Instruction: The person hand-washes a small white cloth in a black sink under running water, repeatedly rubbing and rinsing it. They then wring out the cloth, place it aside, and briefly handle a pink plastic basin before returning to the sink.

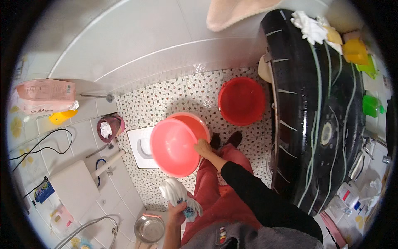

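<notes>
My right hand (204, 149) grips the rim of a pink plastic basin (174, 147), which is tilted beside the squat toilet (133, 149). Partly hidden behind that basin is another reddish basin (202, 124). At the lower middle, my left hand (178, 211) is closed around a bunched white cloth (174, 190) with a blue pattern on part of it. A red plastic basin (242, 101) stands on the speckled floor, up and to the right of my feet.
A black washbasin counter (301, 109) with pale streaks runs down the right. Along the left wall are a waste bin (108, 129), a white cistern (74, 183), a pipe and a hose. A metal pot (150, 229) is at the lower left.
</notes>
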Available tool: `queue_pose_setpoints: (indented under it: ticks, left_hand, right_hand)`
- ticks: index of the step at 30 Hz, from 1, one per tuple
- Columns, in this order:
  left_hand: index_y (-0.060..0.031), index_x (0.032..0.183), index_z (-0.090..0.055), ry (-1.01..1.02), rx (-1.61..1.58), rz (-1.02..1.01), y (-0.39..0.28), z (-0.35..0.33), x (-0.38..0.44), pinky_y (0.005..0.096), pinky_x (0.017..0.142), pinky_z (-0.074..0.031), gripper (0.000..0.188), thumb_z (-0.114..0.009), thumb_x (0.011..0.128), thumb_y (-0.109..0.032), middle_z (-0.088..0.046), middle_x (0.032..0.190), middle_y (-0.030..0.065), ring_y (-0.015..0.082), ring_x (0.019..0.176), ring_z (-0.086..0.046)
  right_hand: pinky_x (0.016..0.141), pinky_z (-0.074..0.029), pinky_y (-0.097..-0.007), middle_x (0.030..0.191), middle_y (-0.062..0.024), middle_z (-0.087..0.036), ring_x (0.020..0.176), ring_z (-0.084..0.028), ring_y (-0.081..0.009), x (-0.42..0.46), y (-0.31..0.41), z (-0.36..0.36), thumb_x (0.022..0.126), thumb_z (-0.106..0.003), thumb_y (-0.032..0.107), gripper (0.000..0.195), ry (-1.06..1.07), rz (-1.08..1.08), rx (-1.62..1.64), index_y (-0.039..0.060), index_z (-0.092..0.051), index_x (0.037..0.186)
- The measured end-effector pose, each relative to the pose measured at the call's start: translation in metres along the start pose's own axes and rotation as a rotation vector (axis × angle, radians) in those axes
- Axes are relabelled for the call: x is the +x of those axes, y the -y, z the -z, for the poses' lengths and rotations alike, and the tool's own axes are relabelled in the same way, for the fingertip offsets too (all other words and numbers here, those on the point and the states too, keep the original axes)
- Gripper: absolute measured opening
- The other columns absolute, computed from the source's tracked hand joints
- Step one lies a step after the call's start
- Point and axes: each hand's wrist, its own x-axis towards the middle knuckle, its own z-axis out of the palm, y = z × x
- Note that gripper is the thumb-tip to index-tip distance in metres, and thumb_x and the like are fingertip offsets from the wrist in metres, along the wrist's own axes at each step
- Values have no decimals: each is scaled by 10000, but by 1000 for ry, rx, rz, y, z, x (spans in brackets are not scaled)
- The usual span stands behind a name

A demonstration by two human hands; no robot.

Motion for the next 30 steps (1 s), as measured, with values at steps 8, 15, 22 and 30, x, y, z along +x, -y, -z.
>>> queue_pose_setpoints:
  ticks: [8,15,22,30]
  left_hand:
    - [-73,1226,-482,648,-36,-273,-91,-68,-62,457,739,-542,676,-748,613,-171,-629,820,128,267,781,-641]
    - [-135,1227,-368,1183,-70,-383,-139,-124,-106,513,723,-524,741,-781,613,-134,-633,847,171,356,761,-656]
    - [-111,1185,-393,1252,-2,-282,-142,-164,-112,498,729,-509,655,-775,653,-137,-614,853,161,319,774,-628]
    - [-97,1341,-355,1077,104,-229,-121,-205,-102,428,782,-499,738,-742,727,-232,-504,885,92,222,830,-543]
  right_hand:
    - [764,-482,-345,968,-123,-671,874,-618,-179,-164,40,68,826,-578,150,321,-32,222,787,-59,-640,1063]
    - [818,-466,-333,981,-86,-663,901,-595,-164,-309,51,161,851,-575,122,304,-145,341,1081,-60,-635,1087]
    - [832,-491,-294,1073,-104,-664,940,-636,-190,-427,8,216,865,-614,149,402,-380,390,1452,-56,-560,1207]
    - [569,-469,-249,852,-6,-627,647,-553,-117,-508,-50,256,880,-590,202,173,-323,228,1921,107,-570,1023]
